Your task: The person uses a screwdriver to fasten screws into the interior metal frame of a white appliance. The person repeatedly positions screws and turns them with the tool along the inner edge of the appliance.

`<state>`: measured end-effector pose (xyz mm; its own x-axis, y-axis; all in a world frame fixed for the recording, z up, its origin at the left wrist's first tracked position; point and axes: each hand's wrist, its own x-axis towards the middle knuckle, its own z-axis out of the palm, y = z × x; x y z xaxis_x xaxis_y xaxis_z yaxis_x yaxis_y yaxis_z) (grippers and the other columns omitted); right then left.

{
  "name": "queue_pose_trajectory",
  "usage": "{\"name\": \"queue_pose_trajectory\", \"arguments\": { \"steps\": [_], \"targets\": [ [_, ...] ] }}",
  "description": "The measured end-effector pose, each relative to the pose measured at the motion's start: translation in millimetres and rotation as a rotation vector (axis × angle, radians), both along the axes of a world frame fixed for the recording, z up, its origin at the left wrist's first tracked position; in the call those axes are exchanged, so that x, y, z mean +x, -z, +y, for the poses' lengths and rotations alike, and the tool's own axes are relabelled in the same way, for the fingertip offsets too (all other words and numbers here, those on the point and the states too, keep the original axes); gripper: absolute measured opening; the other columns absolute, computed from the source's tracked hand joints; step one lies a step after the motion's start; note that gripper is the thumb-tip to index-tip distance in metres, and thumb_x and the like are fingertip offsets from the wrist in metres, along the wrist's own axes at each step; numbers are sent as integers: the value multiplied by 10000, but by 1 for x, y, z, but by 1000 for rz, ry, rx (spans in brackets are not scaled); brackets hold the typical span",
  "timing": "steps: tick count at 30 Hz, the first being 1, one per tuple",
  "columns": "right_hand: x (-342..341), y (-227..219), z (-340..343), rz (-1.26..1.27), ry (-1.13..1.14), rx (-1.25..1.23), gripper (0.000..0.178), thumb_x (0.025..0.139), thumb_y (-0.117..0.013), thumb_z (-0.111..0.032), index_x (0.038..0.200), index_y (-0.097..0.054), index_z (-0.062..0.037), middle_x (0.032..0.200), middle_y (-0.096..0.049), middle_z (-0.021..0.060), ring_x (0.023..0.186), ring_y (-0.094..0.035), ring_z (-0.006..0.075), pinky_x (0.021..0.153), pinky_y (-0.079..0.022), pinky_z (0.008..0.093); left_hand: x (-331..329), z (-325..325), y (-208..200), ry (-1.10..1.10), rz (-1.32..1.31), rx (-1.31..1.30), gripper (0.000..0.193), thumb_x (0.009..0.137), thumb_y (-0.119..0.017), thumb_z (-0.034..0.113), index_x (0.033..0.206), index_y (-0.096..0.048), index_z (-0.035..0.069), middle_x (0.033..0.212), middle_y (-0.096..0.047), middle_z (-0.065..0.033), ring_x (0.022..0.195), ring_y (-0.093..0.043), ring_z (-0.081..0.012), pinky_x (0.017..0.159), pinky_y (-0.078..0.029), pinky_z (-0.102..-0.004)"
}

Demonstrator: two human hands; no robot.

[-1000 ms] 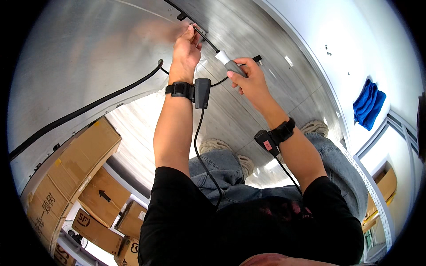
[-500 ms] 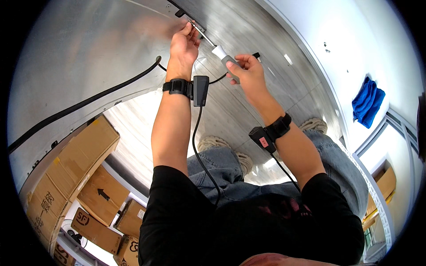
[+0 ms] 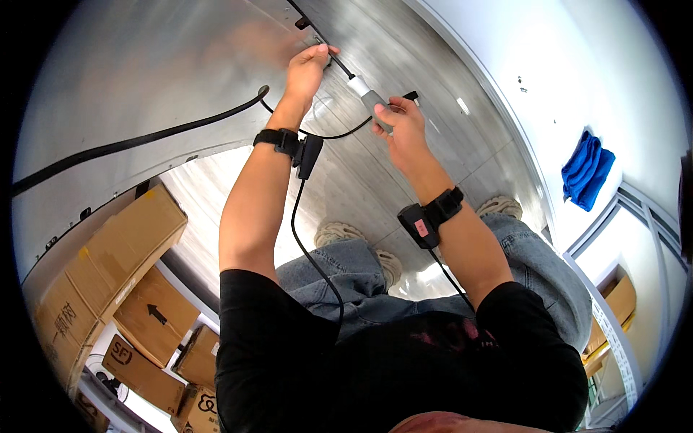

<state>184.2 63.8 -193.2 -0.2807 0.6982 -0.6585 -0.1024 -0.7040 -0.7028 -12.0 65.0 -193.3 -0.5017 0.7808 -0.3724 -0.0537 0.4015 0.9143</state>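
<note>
Left hand (image 3: pixel 307 71) has turned beside the metal panel (image 3: pixel 159 79), its grip unclear; right hand (image 3: pixel 406 130) clasps a screwdriver (image 3: pixel 359 88); near the panel, cardboard boxes (image 3: pixel 130 227) hide their contents.

Bright light (image 3: pixel 427 283) glints on the grey plank floor (image 3: pixel 473 141) beside a white surface (image 3: pixel 570 79).

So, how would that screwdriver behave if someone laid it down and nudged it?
The screwdriver would probably stay stiff, as its slim shaft runs straight. It may roll a little, since the handle looks rounded, and could feel heavier at that much thicker end.
</note>
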Motion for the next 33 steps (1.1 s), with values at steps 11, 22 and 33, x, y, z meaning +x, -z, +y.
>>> {"name": "queue_pose_trajectory", "arguments": {
  "steps": [11,22,33],
  "targets": [
    [5,-13,-6,-19,-107,44,353,882,-603,-246,1087,-449,-4,919,-535,70,670,-570,133,567,-475,270,-1,-2,8,39,36,121,305,958,-443,253,917,-672,55,850,-576,27,808,-466,-84,781,-377,-236],
    [10,-30,5,-33,-238,-77,386,917,-511,-370,964,-508,13,863,-558,102,528,-498,116,437,-408,249,-6,0,9,90,-172,134,289,970,-410,230,956,-623,35,941,-650,-65,890,-547,-130,837,-392,-269],
    [1,-9,-3,87,-215,-101,370,903,-527,-363,972,-501,0,718,-542,76,488,-449,102,397,-336,223,15,3,-17,-60,-22,-140,248,952,-448,258,946,-593,56,799,-682,-52,682,-562,-86,639,-408,-237]
  ]
}}
